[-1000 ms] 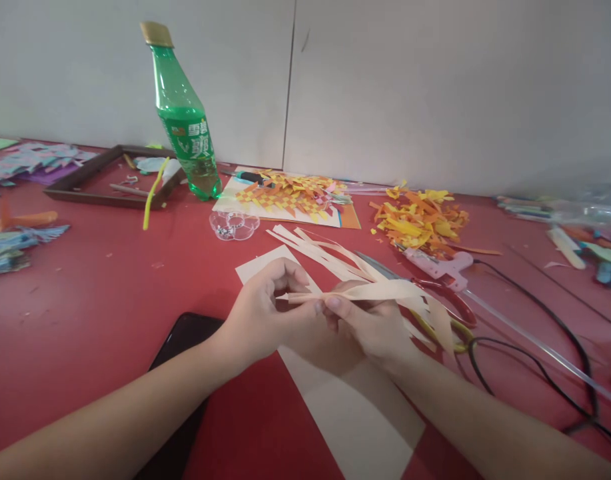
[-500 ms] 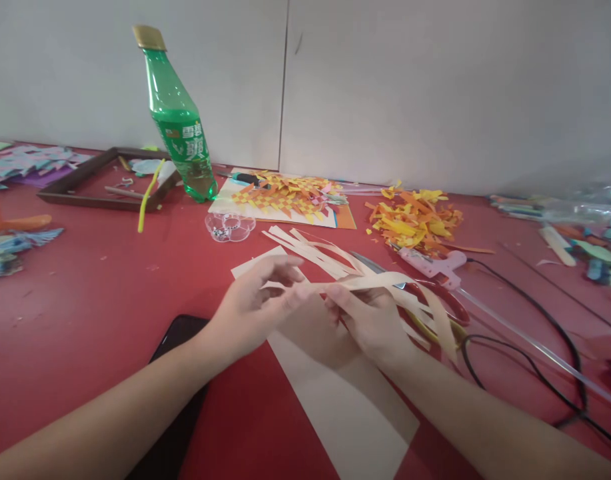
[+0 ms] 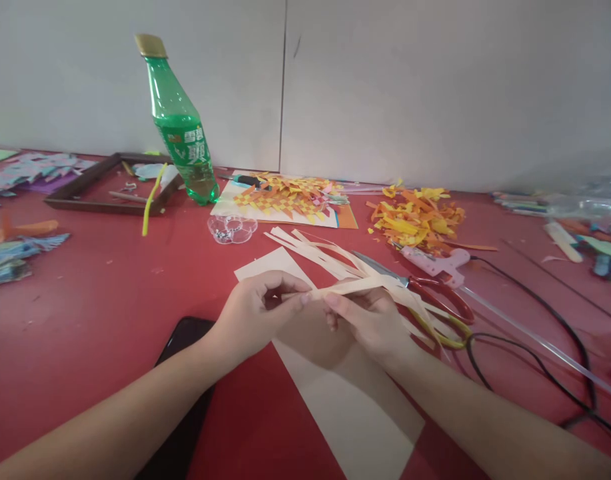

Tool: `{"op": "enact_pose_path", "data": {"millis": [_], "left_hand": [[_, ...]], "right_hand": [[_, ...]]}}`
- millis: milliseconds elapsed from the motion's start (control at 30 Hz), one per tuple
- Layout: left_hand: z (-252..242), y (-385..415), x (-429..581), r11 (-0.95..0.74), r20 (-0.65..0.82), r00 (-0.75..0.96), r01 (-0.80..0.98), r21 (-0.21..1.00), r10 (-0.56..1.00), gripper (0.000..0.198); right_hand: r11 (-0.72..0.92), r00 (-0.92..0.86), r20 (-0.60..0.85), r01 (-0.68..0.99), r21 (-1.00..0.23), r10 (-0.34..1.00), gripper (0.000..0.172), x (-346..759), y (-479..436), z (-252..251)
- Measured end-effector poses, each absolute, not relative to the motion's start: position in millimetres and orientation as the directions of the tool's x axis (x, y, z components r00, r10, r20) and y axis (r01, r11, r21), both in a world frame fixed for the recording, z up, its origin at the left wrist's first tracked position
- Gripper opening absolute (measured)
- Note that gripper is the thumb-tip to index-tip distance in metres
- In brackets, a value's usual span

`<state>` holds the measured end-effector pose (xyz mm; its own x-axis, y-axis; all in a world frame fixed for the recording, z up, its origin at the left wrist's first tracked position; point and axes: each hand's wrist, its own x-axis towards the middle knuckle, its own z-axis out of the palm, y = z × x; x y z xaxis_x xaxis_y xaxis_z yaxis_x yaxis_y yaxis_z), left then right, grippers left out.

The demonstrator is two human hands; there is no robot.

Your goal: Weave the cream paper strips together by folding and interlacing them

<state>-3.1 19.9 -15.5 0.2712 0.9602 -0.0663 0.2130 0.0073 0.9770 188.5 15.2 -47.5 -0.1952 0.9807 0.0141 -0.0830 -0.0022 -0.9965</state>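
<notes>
Head view, left hand (image 3: 255, 313), right hand (image 3: 370, 323), fingers pinching one cream paper strip (image 3: 355, 287), green bottle (image 3: 182, 133), white Chinese lettering.

A: Site type?
B: Craft workspace. Red table (image 3: 85, 300), plain wall (image 3: 435, 80) behind.
A: Evidence?
B: Heap of orange and yellow scraps (image 3: 415, 217). Woven mat (image 3: 285, 197). Cut strips (image 3: 315, 248). Scissors (image 3: 438, 298), glue gun (image 3: 438, 261) with cord, frame (image 3: 68, 200). Bottle (image 3: 180, 127) standing among it all.
</notes>
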Motion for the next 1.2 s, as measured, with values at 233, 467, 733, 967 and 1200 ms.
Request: {"op": "enact_pose_path", "data": {"millis": [233, 467, 733, 967, 1200], "left_hand": [[-14.4, 20.5, -1.6, 0.025, -0.08, 0.254, 0.211, 0.977, 0.964, 0.014], [-14.0, 21.3, -2.8, 0.021, -0.08, 0.242, 0.235, 0.972, 0.967, 0.016], [-16.4, 18.2, -4.7, -0.047, -0.078, 0.405, 0.291, 0.956, 0.911, 0.017], [-14.7, 14.0, -3.4, -0.083, -0.087, 0.425, 0.367, 0.927, 0.901, 0.018], [-14.5, 24.1, -7.9, 0.108, -0.158, 0.214, 0.229, 0.967, 0.964, 0.022]], "right_hand": [[-0.08, -0.175, -0.059, -0.113, -0.99, 0.983, 0.024, 188.7, 17.9, -46.2], [-0.126, -0.102, -0.099, -0.305, -0.944, 0.99, 0.02, 185.3, 20.0, -43.6], [-0.034, -0.209, -0.03, -0.016, -0.999, 0.977, 0.026, 186.2, 15.2, -38.5], [0.026, -0.297, 0.021, 0.012, -1.0, 0.955, 0.026, 184.7, 11.5, -33.7], [-0.1, -0.029, -0.095, -0.256, -0.961, 0.995, 0.022, 185.9, 17.8, -41.2]]}}
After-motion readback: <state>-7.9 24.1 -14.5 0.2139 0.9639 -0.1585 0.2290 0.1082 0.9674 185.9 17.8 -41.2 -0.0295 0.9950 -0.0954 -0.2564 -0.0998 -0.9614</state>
